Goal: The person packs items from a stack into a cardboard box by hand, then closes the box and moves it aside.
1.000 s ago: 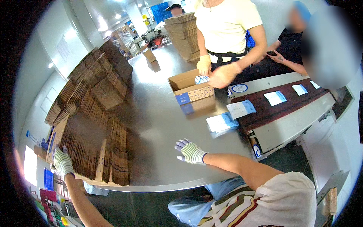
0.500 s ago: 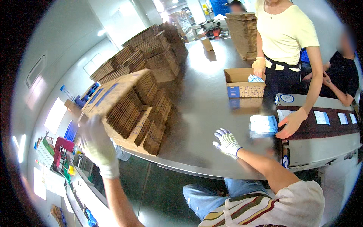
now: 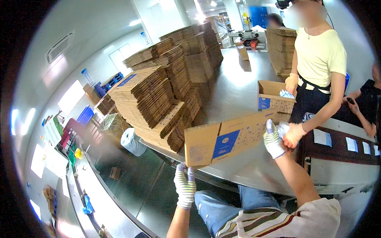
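A flattened cardboard box point(image 3: 203, 144) with a blue printed panel is held up before me, above the near edge of the metal table. My left hand point(image 3: 185, 187), in a striped white glove, pinches its lower left corner. At its right end my right hand point(image 3: 274, 142), gloved the same way, is closed on the edge, its far fingers partly hidden. Just beside that hand, a co-worker's hand point(image 3: 294, 135) holds a small white packet point(image 3: 283, 129). Beyond stands an open carton point(image 3: 276, 104) with blue-and-white packets inside, the co-worker's other gloved hand at its rim.
Tall stacks of flattened cartons point(image 3: 145, 101) cover the table's left side. On the right, a dark conveyor belt point(image 3: 337, 142) carries several packets. Another carton stack point(image 3: 281, 49) rises at the back. A white bag point(image 3: 133, 142) sits on the floor by the table's left corner.
My left hand has come from the stack to the middle, now with a flattened box. My right hand has risen to its other end. The co-worker's hand has lifted packets off the table.
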`<state>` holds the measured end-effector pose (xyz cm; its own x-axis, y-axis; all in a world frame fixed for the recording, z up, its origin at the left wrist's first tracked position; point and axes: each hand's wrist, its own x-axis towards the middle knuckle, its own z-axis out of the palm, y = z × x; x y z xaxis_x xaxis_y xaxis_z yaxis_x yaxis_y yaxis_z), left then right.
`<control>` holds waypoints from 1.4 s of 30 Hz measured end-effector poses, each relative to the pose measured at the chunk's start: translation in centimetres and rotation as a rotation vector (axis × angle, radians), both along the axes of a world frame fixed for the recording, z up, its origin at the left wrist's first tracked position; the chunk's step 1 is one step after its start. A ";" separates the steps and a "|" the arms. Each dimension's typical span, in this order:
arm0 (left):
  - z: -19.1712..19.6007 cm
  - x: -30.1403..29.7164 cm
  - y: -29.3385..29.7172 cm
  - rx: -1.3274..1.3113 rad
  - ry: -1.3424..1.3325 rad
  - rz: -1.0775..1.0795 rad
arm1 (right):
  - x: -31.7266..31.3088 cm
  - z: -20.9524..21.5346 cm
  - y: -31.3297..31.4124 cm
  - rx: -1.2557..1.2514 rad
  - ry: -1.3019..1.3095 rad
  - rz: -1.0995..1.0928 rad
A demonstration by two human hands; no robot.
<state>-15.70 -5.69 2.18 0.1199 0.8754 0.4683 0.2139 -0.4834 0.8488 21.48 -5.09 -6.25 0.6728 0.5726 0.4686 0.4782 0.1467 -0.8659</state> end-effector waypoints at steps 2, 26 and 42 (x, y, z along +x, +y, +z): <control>-0.4 0.8 -0.3 -0.038 0.005 -0.039 | 0.5 1.2 -1.5 0.042 -0.059 0.038; 0.5 4.3 6.2 0.002 0.478 -0.382 | -4.3 8.3 -4.7 -0.289 -0.601 0.445; 2.2 9.9 2.9 0.289 1.243 -0.264 | -5.0 10.2 -3.7 -0.562 -1.058 0.723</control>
